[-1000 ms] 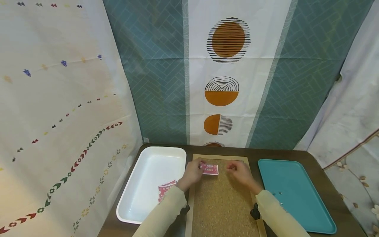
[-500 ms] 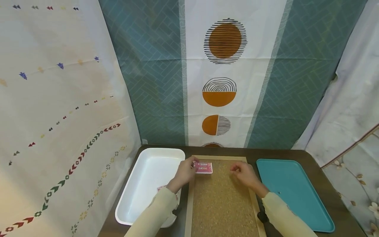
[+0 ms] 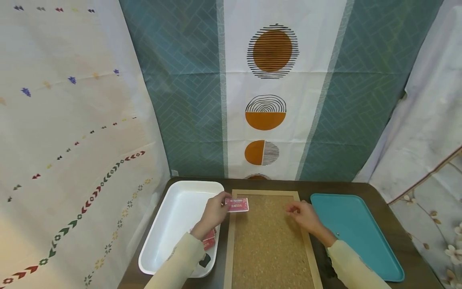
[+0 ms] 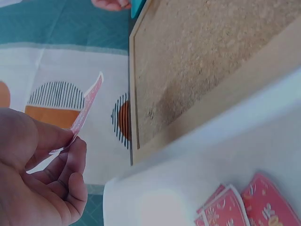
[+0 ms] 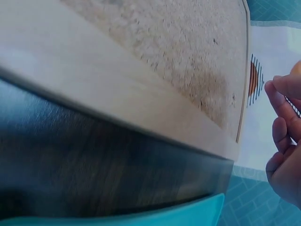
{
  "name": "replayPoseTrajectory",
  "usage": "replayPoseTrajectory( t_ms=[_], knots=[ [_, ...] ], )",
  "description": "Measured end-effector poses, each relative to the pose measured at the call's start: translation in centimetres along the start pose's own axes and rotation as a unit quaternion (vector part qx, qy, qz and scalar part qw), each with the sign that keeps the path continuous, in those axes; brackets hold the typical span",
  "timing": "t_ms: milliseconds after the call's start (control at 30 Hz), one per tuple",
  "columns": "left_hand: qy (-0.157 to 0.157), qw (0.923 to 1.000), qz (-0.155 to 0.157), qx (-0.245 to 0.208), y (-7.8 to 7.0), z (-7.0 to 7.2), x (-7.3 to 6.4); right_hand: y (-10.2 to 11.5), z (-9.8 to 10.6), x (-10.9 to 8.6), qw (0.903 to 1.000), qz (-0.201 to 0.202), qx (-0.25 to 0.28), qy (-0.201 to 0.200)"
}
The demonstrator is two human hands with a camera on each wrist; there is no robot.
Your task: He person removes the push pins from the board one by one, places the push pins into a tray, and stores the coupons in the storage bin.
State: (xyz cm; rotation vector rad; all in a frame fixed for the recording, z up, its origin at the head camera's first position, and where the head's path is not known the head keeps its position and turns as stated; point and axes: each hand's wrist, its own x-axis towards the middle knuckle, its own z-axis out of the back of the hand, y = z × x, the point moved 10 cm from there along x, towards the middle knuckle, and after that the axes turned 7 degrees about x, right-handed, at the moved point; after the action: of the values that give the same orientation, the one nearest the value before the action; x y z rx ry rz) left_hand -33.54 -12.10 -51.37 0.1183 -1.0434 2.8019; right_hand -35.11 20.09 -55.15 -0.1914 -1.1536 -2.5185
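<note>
My left hand (image 3: 213, 210) pinches a pink printed coupon (image 3: 238, 204) between thumb and fingers. The coupon hangs over the left frame edge of the cork board (image 3: 270, 241); in the left wrist view the coupon (image 4: 87, 108) is seen nearly edge-on. My right hand (image 3: 306, 216) hovers over the board's right edge, near the teal tray. In the right wrist view the thumb and forefinger of this hand (image 5: 287, 127) meet at their tips, the other fingers curled. Whether something tiny is between those tips cannot be told.
A white tray (image 3: 166, 224) stands left of the board, with several pink coupons (image 4: 225, 209) inside, partly hidden by my left arm. On the right lies a teal tray (image 3: 364, 237) with a tiny shiny bit (image 3: 337, 233) in it. Patterned cloths hang behind and beside the dark table.
My left hand has carried the coupon leftward from over the cork board to its left edge. The right hand has moved right, toward the teal tray. The head view has shifted slightly.
</note>
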Motion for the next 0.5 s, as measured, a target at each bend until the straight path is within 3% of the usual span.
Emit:
replayPoseTrajectory(
  t_ms=[233,500],
  knots=[
    [-0.011,0.9996,0.024,0.007,1.5,1.3,-0.7,-1.8,0.6,-0.7,0.9997,-0.025,0.001,0.007],
    [-0.016,0.9991,0.038,0.013,2.6,2.5,-1.5,-2.9,1.4,-1.4,0.9997,-0.023,0.000,0.001]
  ],
)
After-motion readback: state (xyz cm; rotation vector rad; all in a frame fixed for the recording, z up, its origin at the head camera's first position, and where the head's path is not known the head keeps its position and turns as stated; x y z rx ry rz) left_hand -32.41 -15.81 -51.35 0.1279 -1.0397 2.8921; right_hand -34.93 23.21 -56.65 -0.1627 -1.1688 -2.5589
